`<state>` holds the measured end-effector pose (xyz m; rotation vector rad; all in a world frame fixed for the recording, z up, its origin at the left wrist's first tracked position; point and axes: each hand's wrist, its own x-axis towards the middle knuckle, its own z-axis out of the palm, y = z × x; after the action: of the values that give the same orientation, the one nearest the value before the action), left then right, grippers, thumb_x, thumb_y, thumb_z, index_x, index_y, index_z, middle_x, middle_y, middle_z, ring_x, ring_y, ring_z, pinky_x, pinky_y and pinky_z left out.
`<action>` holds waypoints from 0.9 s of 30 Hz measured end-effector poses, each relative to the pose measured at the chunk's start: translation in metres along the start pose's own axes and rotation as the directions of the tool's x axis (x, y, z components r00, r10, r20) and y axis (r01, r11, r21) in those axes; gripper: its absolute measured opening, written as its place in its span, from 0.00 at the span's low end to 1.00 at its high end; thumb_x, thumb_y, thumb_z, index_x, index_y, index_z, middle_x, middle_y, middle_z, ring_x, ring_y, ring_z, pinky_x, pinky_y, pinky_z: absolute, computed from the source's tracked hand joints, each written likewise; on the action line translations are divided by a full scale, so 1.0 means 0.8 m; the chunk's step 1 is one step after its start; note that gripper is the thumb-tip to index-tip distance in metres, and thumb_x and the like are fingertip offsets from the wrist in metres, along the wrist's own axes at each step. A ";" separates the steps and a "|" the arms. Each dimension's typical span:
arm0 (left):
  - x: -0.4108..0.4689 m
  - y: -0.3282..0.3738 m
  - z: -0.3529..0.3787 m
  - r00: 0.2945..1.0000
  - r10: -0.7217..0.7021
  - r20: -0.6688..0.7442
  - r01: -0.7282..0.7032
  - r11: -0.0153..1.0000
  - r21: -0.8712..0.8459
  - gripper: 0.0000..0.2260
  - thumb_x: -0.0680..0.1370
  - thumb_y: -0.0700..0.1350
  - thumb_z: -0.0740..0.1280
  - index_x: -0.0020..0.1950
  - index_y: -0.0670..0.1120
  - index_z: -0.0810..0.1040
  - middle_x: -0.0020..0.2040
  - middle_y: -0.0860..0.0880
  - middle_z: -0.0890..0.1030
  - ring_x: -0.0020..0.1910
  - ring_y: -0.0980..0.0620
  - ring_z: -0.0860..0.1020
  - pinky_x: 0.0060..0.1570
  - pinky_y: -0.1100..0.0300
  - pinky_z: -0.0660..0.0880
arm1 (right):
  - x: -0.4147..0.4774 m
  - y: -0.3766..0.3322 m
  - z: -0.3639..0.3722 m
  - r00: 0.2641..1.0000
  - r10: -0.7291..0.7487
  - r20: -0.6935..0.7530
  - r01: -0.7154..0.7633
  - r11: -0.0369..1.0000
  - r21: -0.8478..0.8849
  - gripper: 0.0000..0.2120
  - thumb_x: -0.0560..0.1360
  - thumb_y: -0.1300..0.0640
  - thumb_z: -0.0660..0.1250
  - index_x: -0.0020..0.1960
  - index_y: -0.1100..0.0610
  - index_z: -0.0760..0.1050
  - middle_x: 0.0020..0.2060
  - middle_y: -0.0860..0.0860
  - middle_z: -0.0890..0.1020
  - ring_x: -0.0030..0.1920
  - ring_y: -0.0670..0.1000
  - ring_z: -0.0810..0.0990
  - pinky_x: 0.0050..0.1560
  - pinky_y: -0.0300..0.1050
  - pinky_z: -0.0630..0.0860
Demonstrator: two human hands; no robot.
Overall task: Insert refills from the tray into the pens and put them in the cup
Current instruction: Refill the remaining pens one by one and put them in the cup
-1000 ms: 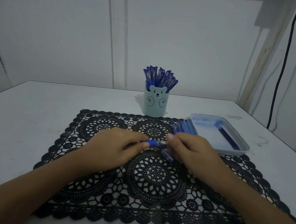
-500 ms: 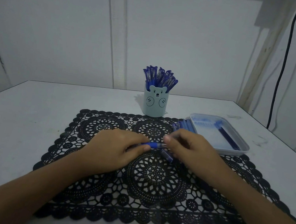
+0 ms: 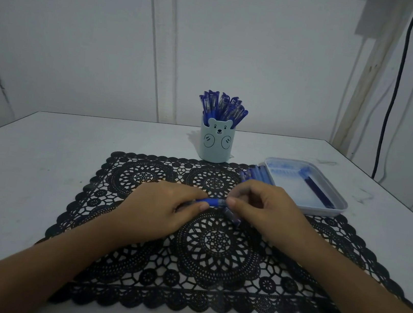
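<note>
Holding a blue pen (image 3: pixel 213 202) level and crosswise just above the black lace mat (image 3: pixel 210 264), a little back of its middle. Gripping the barrel with the left hand (image 3: pixel 162 211), fingers curled round it, thumb tip laid along the near side. Pinching the pen's right end between thumb and forefinger of the right hand (image 3: pixel 269 211), the other fingers curled in loosely. Cannot tell whether anything sits inside the barrel: too dark and too small. Just under the right thumb, on the mat, a short bluish piece (image 3: pixel 233 217), blurred; cannot tell what, nor whether touched. Just past the mat's far edge, about midway across the table (image 3: pixel 26 156), a pale blue cup (image 3: pixel 215 144) with a bear face, upright, crammed with capped pens (image 3: pixel 223 108) fanning out above the rim. At the mat's far right corner, a few loose pens (image 3: pixel 257 173) side by side, right up against the left wall of the shallow tray (image 3: pixel 337 208). Inside the tray, towards the table's right edge, dark blue refills (image 3: pixel 317 193) lying along the right wall; count not to be made out. Behind the table, a white wall (image 3: pixel 82 44) and, at the far right, a black cable (image 3: pixel 394 90) hanging down.
</note>
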<state>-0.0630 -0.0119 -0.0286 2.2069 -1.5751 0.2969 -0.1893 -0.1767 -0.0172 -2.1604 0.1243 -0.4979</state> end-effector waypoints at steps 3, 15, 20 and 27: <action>0.001 -0.009 0.002 0.998 -0.055 -0.007 0.055 0.998 -0.042 0.20 0.75 0.64 0.50 0.55 0.59 0.76 0.34 0.58 0.77 0.35 0.61 0.74 0.32 0.63 0.70 | 0.003 0.006 -0.005 0.997 0.047 -0.066 -0.040 0.994 0.103 0.04 0.72 0.61 0.68 0.42 0.52 0.77 0.32 0.47 0.76 0.32 0.41 0.74 0.36 0.33 0.72; -0.004 -0.021 0.007 0.987 -0.153 -0.048 0.153 0.988 0.001 0.18 0.74 0.60 0.51 0.54 0.58 0.76 0.33 0.59 0.75 0.34 0.61 0.73 0.29 0.67 0.63 | 0.007 0.024 -0.012 0.998 -0.053 -0.018 0.041 0.911 -0.411 0.08 0.73 0.58 0.67 0.51 0.50 0.79 0.43 0.44 0.78 0.39 0.38 0.73 0.42 0.24 0.68; -0.005 -0.023 0.011 0.993 -0.102 -0.064 0.104 0.995 0.014 0.23 0.73 0.65 0.47 0.54 0.58 0.76 0.33 0.59 0.75 0.33 0.62 0.73 0.29 0.67 0.66 | 0.008 0.018 -0.012 0.990 -0.061 0.129 0.125 0.807 -0.577 0.13 0.75 0.56 0.64 0.59 0.50 0.76 0.52 0.46 0.77 0.46 0.42 0.71 0.49 0.32 0.66; -0.005 -0.024 0.013 0.995 -0.082 -0.062 0.083 0.996 0.018 0.25 0.72 0.65 0.45 0.53 0.58 0.76 0.34 0.57 0.76 0.32 0.60 0.73 0.29 0.66 0.67 | 0.008 0.020 -0.017 0.980 -0.003 0.200 0.109 0.844 -0.524 0.14 0.73 0.57 0.66 0.57 0.45 0.77 0.47 0.40 0.74 0.45 0.41 0.71 0.48 0.33 0.66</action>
<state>-0.0467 -0.0076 -0.0434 2.2489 -1.4510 0.3542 -0.1870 -0.1980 -0.0208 -2.7574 0.0998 -0.3034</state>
